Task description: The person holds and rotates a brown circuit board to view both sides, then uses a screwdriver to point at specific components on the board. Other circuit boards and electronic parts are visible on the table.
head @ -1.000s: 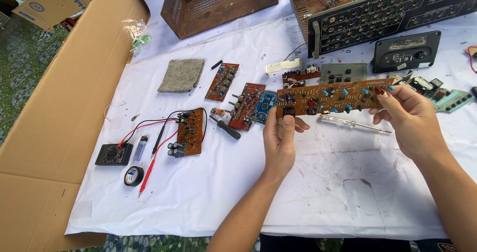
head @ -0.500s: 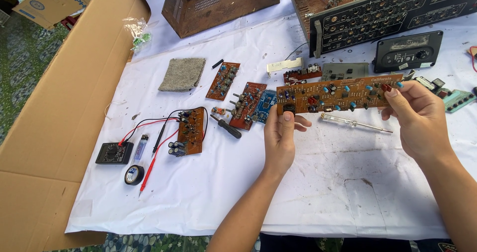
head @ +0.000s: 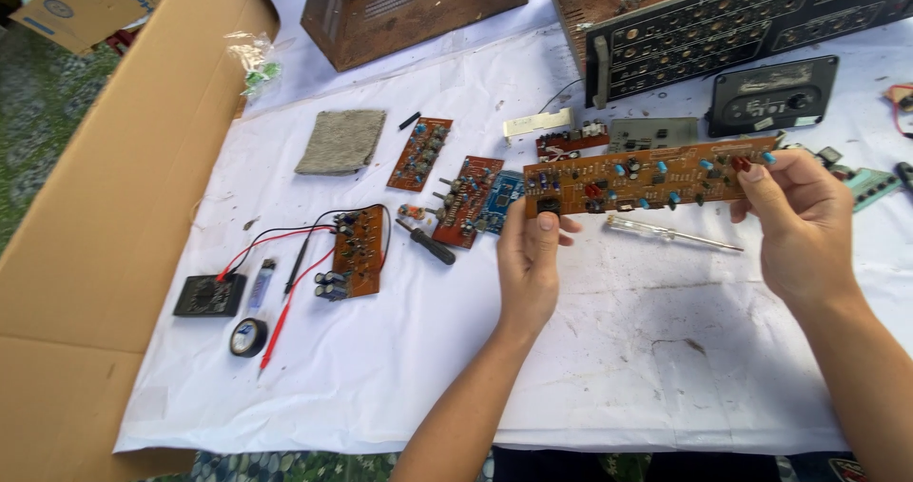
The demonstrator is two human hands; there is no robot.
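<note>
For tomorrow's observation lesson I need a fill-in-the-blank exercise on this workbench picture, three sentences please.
1. Both hands, left hand and right hand, hold up a long ____ circuit board.
2. Below the board, on the white sheet, lies a screwdriver with a ____ handle.
3. The roll of black tape lies beside the ____ probe lead.

Missing words: orange-brown; clear; red

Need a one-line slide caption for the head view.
Left hand and right hand hold a long brown circuit board above the white sheet.

Front panel (head: pixel 742 26) cropped at top
</note>
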